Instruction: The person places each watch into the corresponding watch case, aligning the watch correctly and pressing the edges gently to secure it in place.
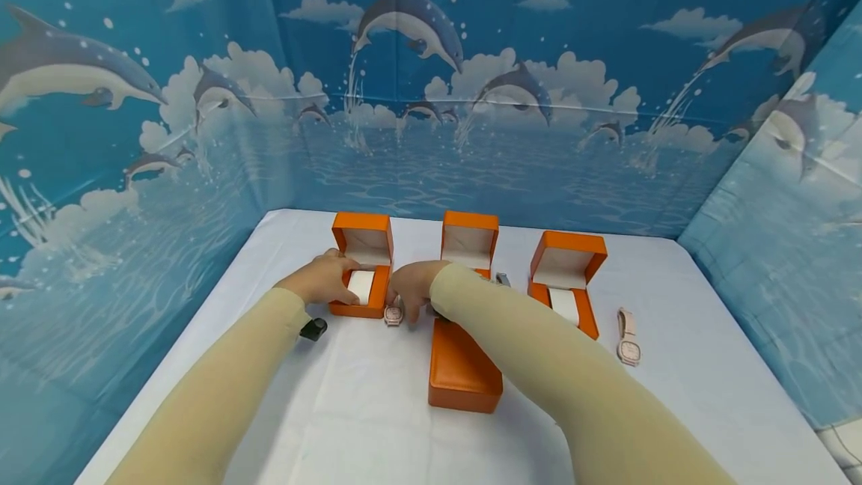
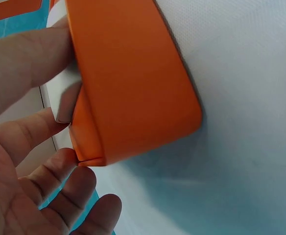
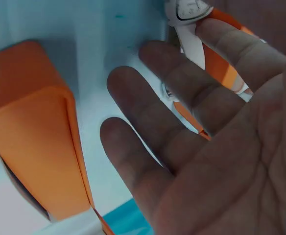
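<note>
On the left, an orange watch box [image 1: 364, 310] stands with its lid raised and a white cushion [image 1: 361, 285] inside. My left hand [image 1: 323, 279] reaches over its left side, thumb and index finger at opposite ends of the cushion; the other fingers extend past the box corner [image 2: 133, 88] in the left wrist view. Just right of this box, a pale pink watch [image 1: 393, 314] is pinched by my right hand [image 1: 412, 287]. The right wrist view shows the watch face [image 3: 189, 9] at my index fingertip, with the remaining fingers [image 3: 138, 98] stretched out. My thumb tip is hidden there.
Behind my right forearm is a second opened orange box [image 1: 470, 238], a metallic watch [image 1: 502, 279] beside it. A closed orange box [image 1: 465, 373] sits in front. Farther right are a third opened box [image 1: 569, 253] and another pale pink watch [image 1: 629, 346] on the white tablecloth [image 1: 364, 410].
</note>
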`<state>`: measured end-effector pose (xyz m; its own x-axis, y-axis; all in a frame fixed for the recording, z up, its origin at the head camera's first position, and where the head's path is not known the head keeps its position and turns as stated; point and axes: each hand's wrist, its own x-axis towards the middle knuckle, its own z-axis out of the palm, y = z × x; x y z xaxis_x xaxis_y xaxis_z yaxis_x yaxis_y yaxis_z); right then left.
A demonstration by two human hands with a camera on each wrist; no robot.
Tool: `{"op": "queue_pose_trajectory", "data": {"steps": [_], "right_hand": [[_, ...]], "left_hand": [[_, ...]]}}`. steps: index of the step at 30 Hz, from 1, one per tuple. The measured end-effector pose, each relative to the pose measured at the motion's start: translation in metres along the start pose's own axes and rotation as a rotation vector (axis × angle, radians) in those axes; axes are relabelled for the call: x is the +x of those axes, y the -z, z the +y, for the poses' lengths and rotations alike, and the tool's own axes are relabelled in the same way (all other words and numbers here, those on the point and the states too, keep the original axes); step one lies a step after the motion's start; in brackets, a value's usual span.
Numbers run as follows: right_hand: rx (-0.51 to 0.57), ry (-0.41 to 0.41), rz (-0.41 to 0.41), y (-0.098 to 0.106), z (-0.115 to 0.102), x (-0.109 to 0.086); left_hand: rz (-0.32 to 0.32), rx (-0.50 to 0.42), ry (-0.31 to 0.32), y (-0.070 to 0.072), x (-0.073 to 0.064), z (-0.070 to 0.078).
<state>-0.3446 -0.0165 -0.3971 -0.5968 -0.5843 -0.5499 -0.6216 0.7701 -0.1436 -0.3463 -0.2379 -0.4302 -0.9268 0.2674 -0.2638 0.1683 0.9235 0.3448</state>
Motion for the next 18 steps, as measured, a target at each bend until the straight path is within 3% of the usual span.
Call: {"op": "queue_pose_trajectory", "data": {"steps": [4,11,18], "right_hand": [[0.005,0.009,0.003,-0.002,0.001,0.000],[-0.139,0.099,0.077,-0.003,-0.003,0.004],[-0.214,0.067,0.102,-0.008,-0.009,0.008]], "left_hand": [[-0.002,-0.012,0.007,0.001,0.000,0.001],[0.000,-0.023,0.014,0.002,-0.001,0.004],[-0.028,-0.022,0.053,-0.001,0.000,0.005]]}}
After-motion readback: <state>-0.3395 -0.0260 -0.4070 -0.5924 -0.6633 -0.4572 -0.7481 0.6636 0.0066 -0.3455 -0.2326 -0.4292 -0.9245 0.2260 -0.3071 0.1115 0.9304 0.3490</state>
